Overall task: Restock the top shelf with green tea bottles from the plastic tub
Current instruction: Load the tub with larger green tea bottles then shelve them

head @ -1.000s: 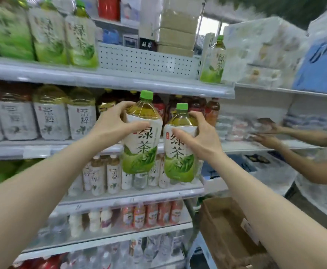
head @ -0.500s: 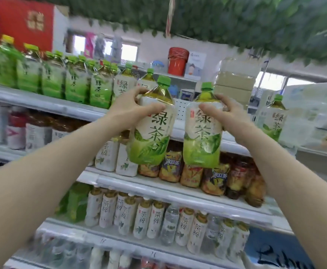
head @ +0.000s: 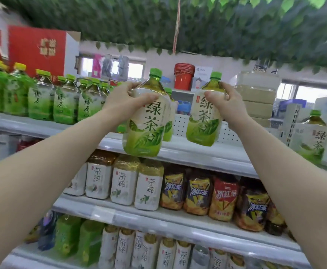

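Note:
My left hand (head: 123, 101) grips the shoulder of a green tea bottle (head: 145, 129) with a green cap. My right hand (head: 226, 100) grips a second green tea bottle (head: 203, 121) the same way. Both bottles hang upright in front of the top shelf (head: 187, 152), their bases about level with its front edge. A row of several green tea bottles (head: 63, 101) stands on the shelf's left part. One more green tea bottle (head: 312, 136) stands at its far right. The plastic tub is out of view.
A perforated back panel (head: 180, 125) runs behind the shelf's bare stretch. Red boxes (head: 38, 49) and a red bucket (head: 184, 76) sit higher up. Lower shelves (head: 158, 220) hold white-labelled tea and iced tea bottles. Green foliage hangs overhead.
Both hands have lifted their bottles from the middle shelves up to the top shelf's level. My view has tilted upward and shifted left.

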Demonstrator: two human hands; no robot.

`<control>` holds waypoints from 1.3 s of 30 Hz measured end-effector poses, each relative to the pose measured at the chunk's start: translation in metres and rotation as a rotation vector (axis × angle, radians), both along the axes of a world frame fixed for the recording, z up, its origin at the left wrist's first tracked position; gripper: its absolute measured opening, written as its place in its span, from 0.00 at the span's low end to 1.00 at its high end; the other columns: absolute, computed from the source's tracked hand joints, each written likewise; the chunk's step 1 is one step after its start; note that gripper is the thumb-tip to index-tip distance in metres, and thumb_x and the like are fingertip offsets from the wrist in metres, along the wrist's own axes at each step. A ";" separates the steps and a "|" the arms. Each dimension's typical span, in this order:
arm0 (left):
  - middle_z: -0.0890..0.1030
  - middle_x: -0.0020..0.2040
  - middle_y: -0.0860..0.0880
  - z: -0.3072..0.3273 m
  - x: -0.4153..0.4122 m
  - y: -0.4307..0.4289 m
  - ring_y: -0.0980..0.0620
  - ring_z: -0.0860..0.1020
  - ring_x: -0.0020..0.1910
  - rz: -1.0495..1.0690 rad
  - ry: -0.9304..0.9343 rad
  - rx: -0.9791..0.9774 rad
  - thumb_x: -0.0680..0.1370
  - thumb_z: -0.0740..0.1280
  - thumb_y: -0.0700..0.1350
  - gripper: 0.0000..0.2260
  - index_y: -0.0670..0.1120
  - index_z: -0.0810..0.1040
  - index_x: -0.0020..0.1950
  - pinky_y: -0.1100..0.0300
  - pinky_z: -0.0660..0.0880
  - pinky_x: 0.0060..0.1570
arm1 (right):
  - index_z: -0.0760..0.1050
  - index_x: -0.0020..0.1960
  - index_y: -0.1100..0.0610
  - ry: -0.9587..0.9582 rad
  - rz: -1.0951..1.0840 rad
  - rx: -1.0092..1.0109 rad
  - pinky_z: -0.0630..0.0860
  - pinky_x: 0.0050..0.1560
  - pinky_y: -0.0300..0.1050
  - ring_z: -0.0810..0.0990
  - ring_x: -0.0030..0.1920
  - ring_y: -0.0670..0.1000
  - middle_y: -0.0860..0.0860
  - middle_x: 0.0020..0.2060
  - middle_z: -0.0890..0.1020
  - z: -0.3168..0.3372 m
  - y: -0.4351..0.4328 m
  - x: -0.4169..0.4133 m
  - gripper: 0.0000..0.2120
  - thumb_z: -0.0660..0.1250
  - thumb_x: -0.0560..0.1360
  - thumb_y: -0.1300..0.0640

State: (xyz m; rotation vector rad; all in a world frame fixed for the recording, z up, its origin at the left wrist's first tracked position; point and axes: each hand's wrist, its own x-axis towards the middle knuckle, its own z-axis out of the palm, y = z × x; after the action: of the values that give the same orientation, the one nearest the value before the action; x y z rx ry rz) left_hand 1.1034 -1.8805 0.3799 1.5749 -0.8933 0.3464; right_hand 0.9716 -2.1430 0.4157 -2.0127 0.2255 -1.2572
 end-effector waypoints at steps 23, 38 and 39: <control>0.84 0.53 0.50 0.005 0.082 -0.056 0.51 0.84 0.47 -0.160 0.008 -0.015 0.61 0.74 0.70 0.40 0.52 0.74 0.67 0.47 0.82 0.49 | 0.53 0.79 0.50 0.295 -0.146 -0.182 0.74 0.66 0.56 0.77 0.62 0.54 0.53 0.64 0.78 -0.028 -0.034 0.080 0.41 0.73 0.75 0.55; 0.84 0.52 0.50 0.014 0.064 -0.077 0.50 0.84 0.48 -0.282 0.001 -0.013 0.66 0.72 0.66 0.32 0.51 0.76 0.64 0.51 0.82 0.47 | 0.63 0.75 0.48 0.030 0.225 -0.056 0.80 0.55 0.52 0.81 0.57 0.51 0.51 0.59 0.80 -0.039 0.033 0.083 0.23 0.57 0.82 0.42; 0.84 0.53 0.49 0.016 0.062 -0.081 0.49 0.84 0.49 -0.307 0.003 -0.023 0.66 0.72 0.66 0.31 0.50 0.76 0.64 0.50 0.82 0.49 | 0.63 0.75 0.47 0.074 0.307 0.027 0.79 0.58 0.53 0.80 0.59 0.50 0.50 0.61 0.80 -0.036 0.035 0.079 0.24 0.59 0.81 0.41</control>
State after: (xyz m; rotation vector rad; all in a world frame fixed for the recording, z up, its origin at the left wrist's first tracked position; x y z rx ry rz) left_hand 1.1649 -1.9620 0.3962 1.3909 -1.1066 0.1355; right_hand 1.0508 -2.1078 0.3793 -1.9829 -0.0319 -0.9825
